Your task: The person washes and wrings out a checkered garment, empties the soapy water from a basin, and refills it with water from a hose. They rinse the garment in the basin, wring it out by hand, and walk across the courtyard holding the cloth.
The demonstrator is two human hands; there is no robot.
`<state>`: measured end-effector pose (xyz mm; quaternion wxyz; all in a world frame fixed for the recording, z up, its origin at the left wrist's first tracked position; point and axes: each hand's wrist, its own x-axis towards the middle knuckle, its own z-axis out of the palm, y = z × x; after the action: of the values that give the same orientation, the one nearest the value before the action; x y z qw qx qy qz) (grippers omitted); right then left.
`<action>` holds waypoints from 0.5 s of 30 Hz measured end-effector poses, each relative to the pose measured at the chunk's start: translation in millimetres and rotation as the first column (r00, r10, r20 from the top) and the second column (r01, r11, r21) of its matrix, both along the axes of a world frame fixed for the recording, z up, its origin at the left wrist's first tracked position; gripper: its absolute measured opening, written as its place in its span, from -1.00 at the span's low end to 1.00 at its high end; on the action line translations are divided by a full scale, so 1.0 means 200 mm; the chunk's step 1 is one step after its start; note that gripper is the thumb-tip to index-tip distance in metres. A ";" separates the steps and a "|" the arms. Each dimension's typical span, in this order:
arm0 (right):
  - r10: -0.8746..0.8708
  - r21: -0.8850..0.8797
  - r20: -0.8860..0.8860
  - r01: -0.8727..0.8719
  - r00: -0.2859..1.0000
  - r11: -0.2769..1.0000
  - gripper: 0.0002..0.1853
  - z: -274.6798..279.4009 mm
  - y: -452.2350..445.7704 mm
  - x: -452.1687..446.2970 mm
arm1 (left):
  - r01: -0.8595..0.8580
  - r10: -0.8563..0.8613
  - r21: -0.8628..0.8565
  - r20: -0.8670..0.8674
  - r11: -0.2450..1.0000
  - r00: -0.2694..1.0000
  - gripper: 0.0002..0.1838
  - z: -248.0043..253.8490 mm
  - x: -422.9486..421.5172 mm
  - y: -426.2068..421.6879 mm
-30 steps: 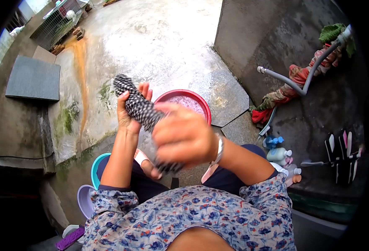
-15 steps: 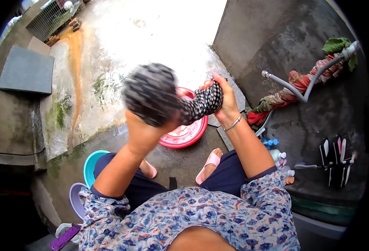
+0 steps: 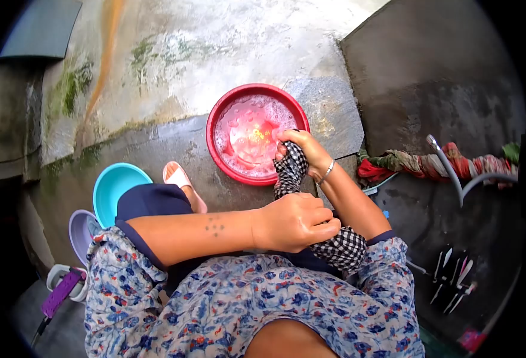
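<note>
While the red basin (image 3: 211,134) sits on the floor (image 3: 215,194) with sudsy water (image 3: 242,134) inside, the checked cloth (image 3: 291,171) is bunched up on its near right side, between the basin and the person's body. The right hand (image 3: 310,149), just over the basin's right rim as seen, has its fingers curled around the cloth's upper end; whether it touches the rim I cannot tell. The left hand (image 3: 292,224), nearer the body than the basin, is clenched in a fist around the cloth's middle, and a loose end (image 3: 343,247) hangs out past it.

If wet cloth slid through either fist, that loose end could drop to the floor on the near side of the basin and pick up dirt. Should the right hand knock down on the rim, the basin could tip and spill its suds. Water shed there might also make the floor slick under the slipper (image 3: 182,179), left of the basin on its near side. A hard pull could strain the fabric, and the bracelet (image 3: 326,171) might snag it.
</note>
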<state>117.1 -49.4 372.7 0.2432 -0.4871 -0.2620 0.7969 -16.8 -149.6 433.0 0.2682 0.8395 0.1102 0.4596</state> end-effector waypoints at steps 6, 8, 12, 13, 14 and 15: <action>0.213 -0.025 0.216 -0.212 0.953 0.977 -0.83 -0.14 0.01 -0.11 | 0.070 -0.070 -0.007 -0.111 0.998 0.991 -0.67 -0.16 0.05 0.02; 0.257 -0.029 0.233 -0.258 0.938 0.966 -0.83 -0.16 0.02 -0.14 | 0.093 -0.094 -0.012 -0.122 0.996 0.988 -0.67 -0.19 0.06 0.03; 0.380 0.023 0.286 -0.403 0.880 0.915 -0.80 -0.19 0.03 -0.17 | 0.155 -0.155 -0.015 -0.157 0.988 0.975 -0.69 -0.23 0.11 0.05; 0.402 0.050 0.284 -0.432 0.871 0.900 -0.79 -0.18 0.03 -0.18 | 0.171 -0.170 -0.007 -0.154 0.985 0.973 -0.70 -0.23 0.11 0.05; 0.416 0.044 0.300 -0.448 0.859 0.893 -0.79 -0.19 0.03 -0.19 | 0.170 -0.170 -0.010 -0.152 0.985 0.974 -0.70 -0.23 0.11 0.05; 0.416 0.039 0.300 -0.447 0.858 0.894 -0.79 -0.21 0.02 -0.19 | 0.209 -0.210 -0.021 -0.152 0.978 0.966 -0.71 -0.22 0.11 0.06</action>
<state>80.1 -45.8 331.0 0.0439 -0.5112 -0.4389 0.7376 5.0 -138.3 389.1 0.3079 0.8787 0.0424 0.3625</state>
